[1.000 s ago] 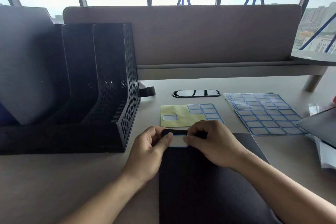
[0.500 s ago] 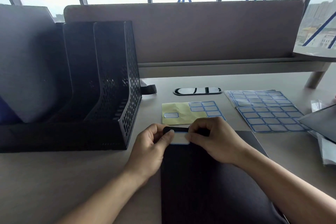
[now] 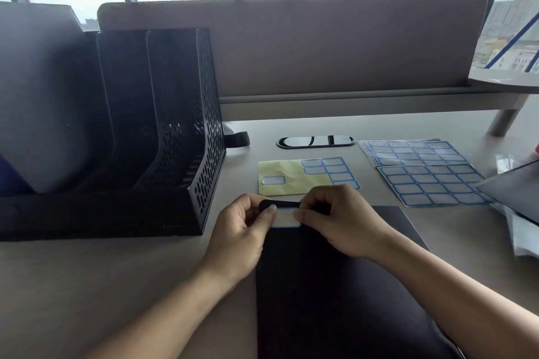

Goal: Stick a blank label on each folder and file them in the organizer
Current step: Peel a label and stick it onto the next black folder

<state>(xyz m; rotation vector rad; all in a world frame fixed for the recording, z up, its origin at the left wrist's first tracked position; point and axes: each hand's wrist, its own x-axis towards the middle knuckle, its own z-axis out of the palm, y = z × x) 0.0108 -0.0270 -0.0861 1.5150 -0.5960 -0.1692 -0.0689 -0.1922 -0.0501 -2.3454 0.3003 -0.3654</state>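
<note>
Creasing worries me: the hands, left hand (image 3: 242, 230) and right hand (image 3: 335, 221), pinch the label (image 3: 284, 218) against the folder (image 3: 335, 285) at its top edge; uneven pressure could set it crooked.

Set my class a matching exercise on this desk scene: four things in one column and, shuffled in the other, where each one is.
Things
1. black mesh file organizer
2. dark flat folder
3. yellow, mostly peeled backing sheet
4. white blue-edged label

Places
A. held between the left hand and right hand
B. lying on the beige desk beneath both hands
C. standing at the desk's left side
D. lying flat just beyond the hands

Pairs: 1-C, 2-B, 3-D, 4-A
</note>
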